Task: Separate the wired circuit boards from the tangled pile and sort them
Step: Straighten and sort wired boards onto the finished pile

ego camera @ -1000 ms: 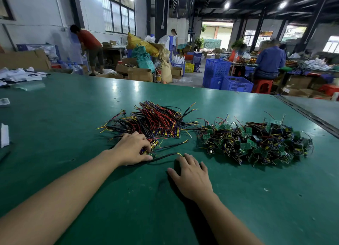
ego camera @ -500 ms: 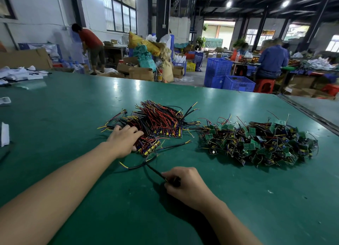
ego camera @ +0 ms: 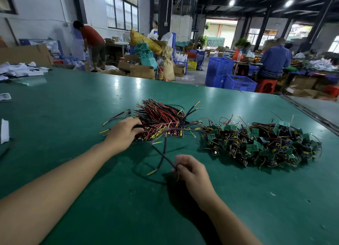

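Evidently the left hand (ego camera: pixel 124 132) grips into the sorted pile (ego camera: pixel 161 120) at eleven o'clock, seemingly to steady it, while the right hand (ego camera: pixel 190 169) at six o'clock pinches a black lead (ego camera: pixel 165 158) running there; the tangled pile (ego camera: pixel 260 143) sits at two o'clock.

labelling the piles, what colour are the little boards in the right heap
Green; the boards show best in the head view.
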Demonstrator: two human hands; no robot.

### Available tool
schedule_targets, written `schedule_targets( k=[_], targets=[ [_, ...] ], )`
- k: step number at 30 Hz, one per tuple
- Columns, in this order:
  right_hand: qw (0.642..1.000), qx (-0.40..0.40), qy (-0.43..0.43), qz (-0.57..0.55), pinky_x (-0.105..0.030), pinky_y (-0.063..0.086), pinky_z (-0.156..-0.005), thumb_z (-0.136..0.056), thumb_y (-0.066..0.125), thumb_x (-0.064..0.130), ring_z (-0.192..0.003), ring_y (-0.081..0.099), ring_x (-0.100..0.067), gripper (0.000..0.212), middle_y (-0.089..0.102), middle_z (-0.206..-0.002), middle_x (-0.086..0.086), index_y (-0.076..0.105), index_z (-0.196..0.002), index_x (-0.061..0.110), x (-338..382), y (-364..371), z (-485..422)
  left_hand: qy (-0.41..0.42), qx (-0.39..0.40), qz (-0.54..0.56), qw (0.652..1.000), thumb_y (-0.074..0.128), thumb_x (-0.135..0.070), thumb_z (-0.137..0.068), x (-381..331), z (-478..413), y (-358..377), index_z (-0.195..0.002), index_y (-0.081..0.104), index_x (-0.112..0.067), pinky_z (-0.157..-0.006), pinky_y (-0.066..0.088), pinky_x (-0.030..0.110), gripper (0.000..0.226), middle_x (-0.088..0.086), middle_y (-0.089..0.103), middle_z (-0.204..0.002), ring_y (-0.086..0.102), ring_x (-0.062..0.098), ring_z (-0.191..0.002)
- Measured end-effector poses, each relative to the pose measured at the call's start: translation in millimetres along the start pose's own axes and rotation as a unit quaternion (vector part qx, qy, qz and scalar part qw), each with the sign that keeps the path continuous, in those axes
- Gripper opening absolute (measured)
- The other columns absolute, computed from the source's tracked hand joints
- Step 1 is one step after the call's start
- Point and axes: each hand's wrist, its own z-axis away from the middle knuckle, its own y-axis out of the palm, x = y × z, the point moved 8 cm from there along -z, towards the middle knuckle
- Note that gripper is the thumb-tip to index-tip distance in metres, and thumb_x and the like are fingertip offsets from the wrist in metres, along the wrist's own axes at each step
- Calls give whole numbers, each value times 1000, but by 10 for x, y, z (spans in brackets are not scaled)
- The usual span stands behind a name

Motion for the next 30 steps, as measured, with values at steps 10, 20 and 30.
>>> schedule_targets(
  k=[10, 20, 30],
  targets=[
    [886, 95, 148, -429, -47, 56, -88, -82, 60, 4, -104, 63, -31, 31, 71, -100, -11, 61, -113, 8, -13, 166, -11, 41, 82, 107, 990, 79, -22, -78, -743, 183, 58, -79, 70, -27, -66, 41, 14, 10, -17, 62, -72, 55, -5, -69],
    [859, 27, 239, -453, -44, 59, -68, -89, 63, 29, -91, 70, -35, 49, 67, -115, -25, 55, -127, -2, -109, 82, 96, 118, 81, 54, 988, 65, -38, -77, -1147, 589, 103, -86, 68, -28, -78, 48, 31, 14, -15, 61, -87, 55, 6, -82],
    [840, -10, 155, -519, -41, 60, -58, -95, 54, 12, -62, 71, -26, 28, 73, -81, -12, 71, -74, 10, 1, 2, 7, -172, 468, 403, 768, 55, -13, -95, -1052, 1415, 667, -93, 65, -10, -46, 46, 22, 11, 3, 65, -74, 56, 12, -55]
  ],
)
